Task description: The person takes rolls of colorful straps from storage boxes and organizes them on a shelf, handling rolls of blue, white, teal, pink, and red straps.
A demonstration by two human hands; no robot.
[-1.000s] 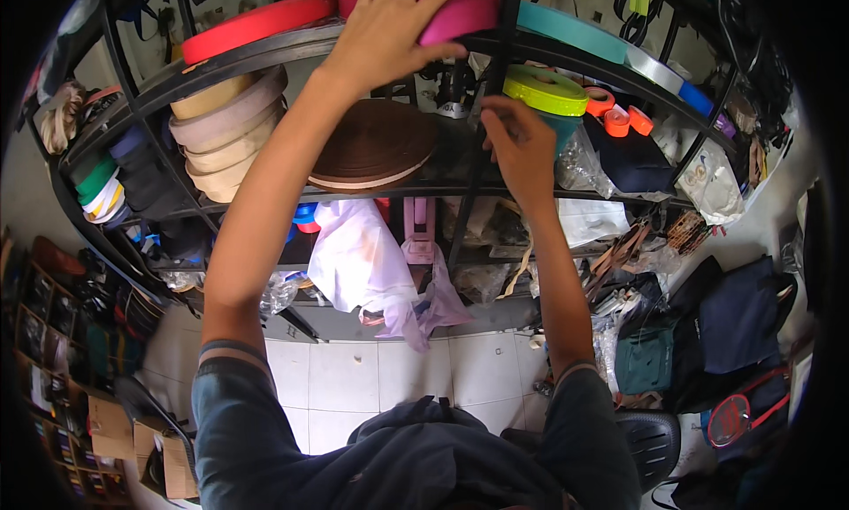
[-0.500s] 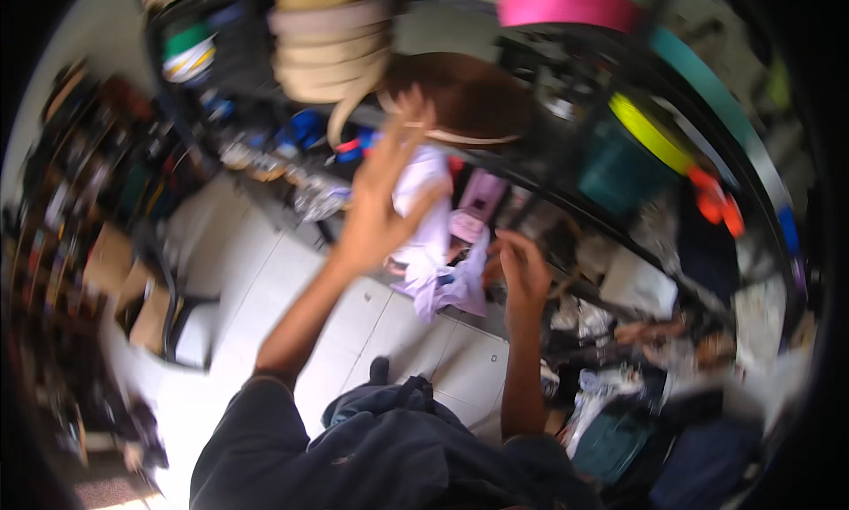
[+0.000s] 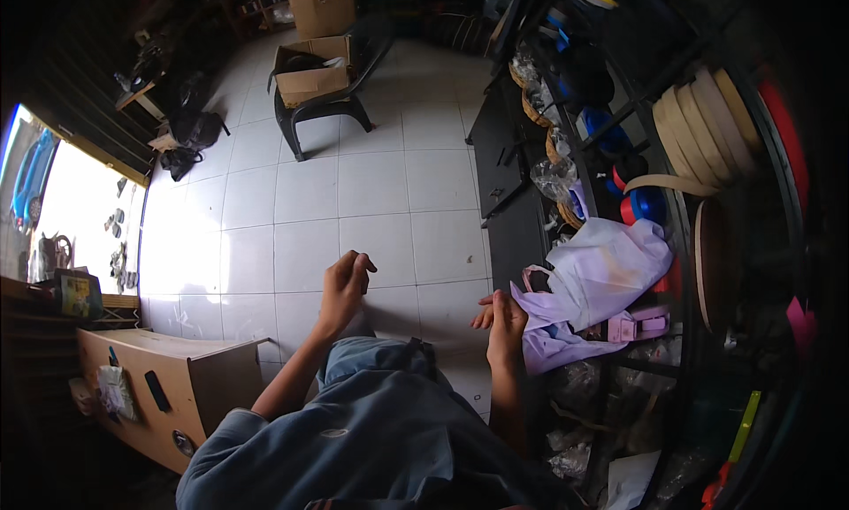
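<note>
- White floor tiles (image 3: 367,192) spread out ahead of both hands; a dark plastic chair (image 3: 323,114) stood on them well beyond the left hand (image 3: 345,289), and a dark bundle (image 3: 182,162) lay farther to its left.
- The chair's seat bore an open cardboard box (image 3: 314,86).
- The wooden surface (image 3: 146,361) stood left of and nearer the body than the left hand, with a pale packet (image 3: 118,392), a black oblong item (image 3: 156,391) and a small round item (image 3: 183,442) on it.
- A black shelf (image 3: 656,95) rose right of the right hand (image 3: 502,320), holding a pale lilac plastic bag (image 3: 610,267) just beside that hand, and beige rolls (image 3: 699,134) farther off.
</note>
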